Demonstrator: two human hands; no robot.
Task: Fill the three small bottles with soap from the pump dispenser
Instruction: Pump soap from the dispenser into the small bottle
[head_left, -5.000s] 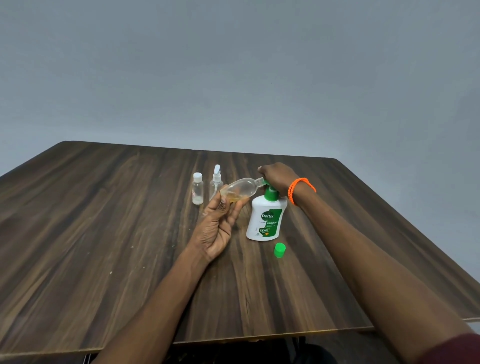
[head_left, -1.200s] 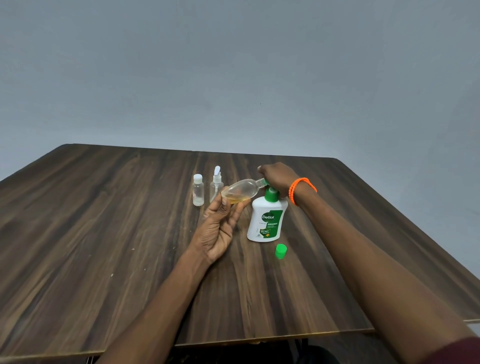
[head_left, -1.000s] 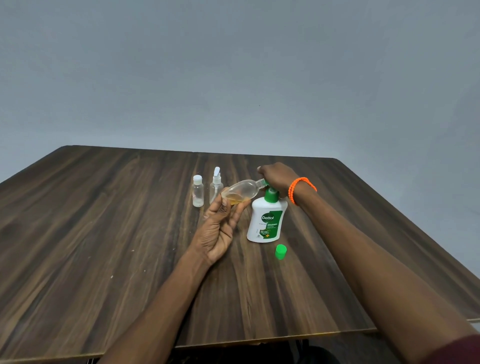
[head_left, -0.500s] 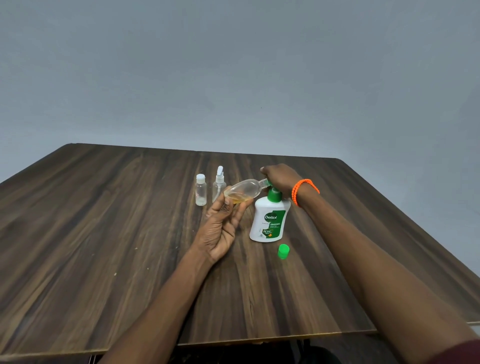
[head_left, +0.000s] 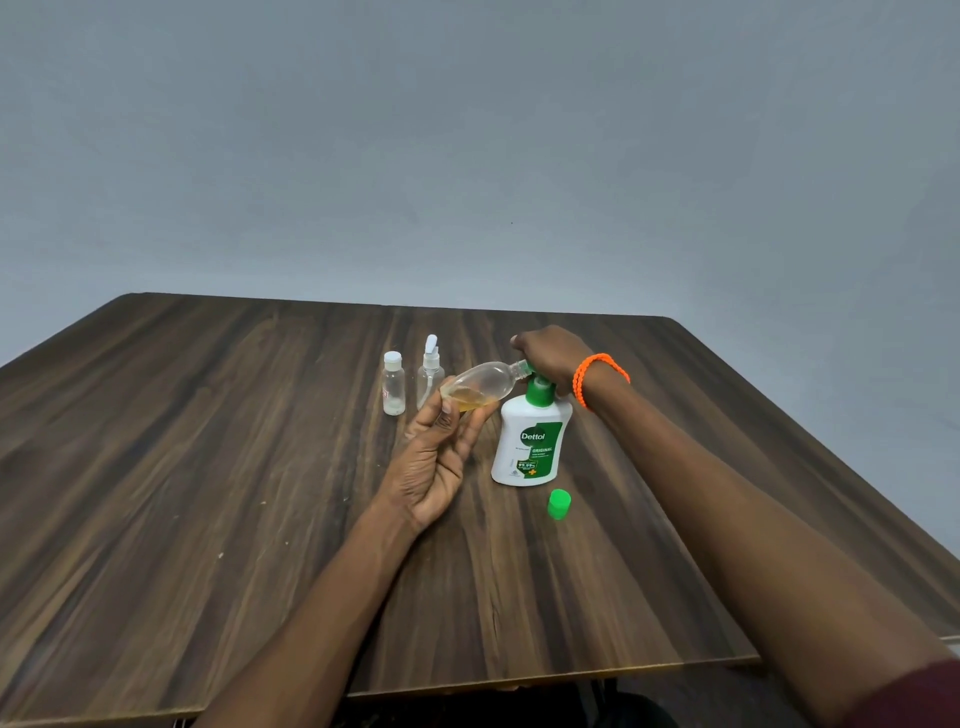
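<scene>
With 2 capped bottles (head_left: 393, 383) at 10 o'clock of the dispenser (head_left: 530, 441) and a green cap (head_left: 559, 504) at 5, left fingers (head_left: 441, 415) pinch a tilted bottle (head_left: 480, 387) while the right hand (head_left: 550, 353) curls over the pump.

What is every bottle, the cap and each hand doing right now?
Oval bottle: tilted, uncapped, a little amber soap inside.
Pump dispenser: upright.
Green cap: off, on table.
Capped bottle: upright, closed.
Spray bottle: upright, closed.
Left hand: holds oval bottle.
Right hand: on pump.
</scene>
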